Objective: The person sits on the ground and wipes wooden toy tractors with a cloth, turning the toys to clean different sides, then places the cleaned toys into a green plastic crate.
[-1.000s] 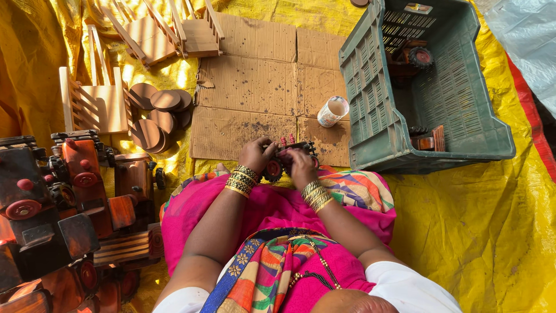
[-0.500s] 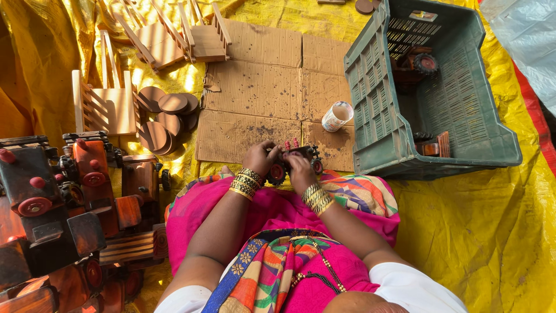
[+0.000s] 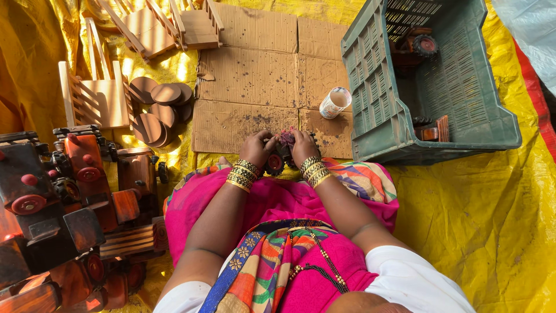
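Head view, looking straight down at a seated person's lap and forearms. The left hand (image 3: 255,149) and right hand (image 3: 303,145) meet over a small dark wooden toy vehicle with red-hubbed black wheels (image 3: 279,155), held at the far edge of the pink-clad lap, just above the near edge of the stained brown cardboard sheets (image 3: 250,75) laid on the yellow plastic floor sheet (image 3: 480,214). Both hands close on the toy from either side, fingers curled around its body. A patch of purplish material (image 3: 286,137) sits between the hands; whether it is cloth or part of the toy cannot be told. Most of the toy is hidden by the hands; only one wheel and a part of the body show.

A small white cylindrical cup with printed pattern (image 3: 335,102) lies tilted on the cardboard, just beside the green slatted plastic crate (image 3: 370,87). Inside the crate, one dark toy tractor with a red wheel (image 3: 418,45) lies at the far end and a reddish wooden piece (image 3: 434,128) at the near wall; details are indistinct.

To the left, round brown wooden discs (image 3: 157,109) lie overlapped beside pale unpainted wooden slatted frames (image 3: 95,95). Finished red-brown wooden toy trucks (image 3: 63,197) crowd the lower left, cut off by the frame edge.
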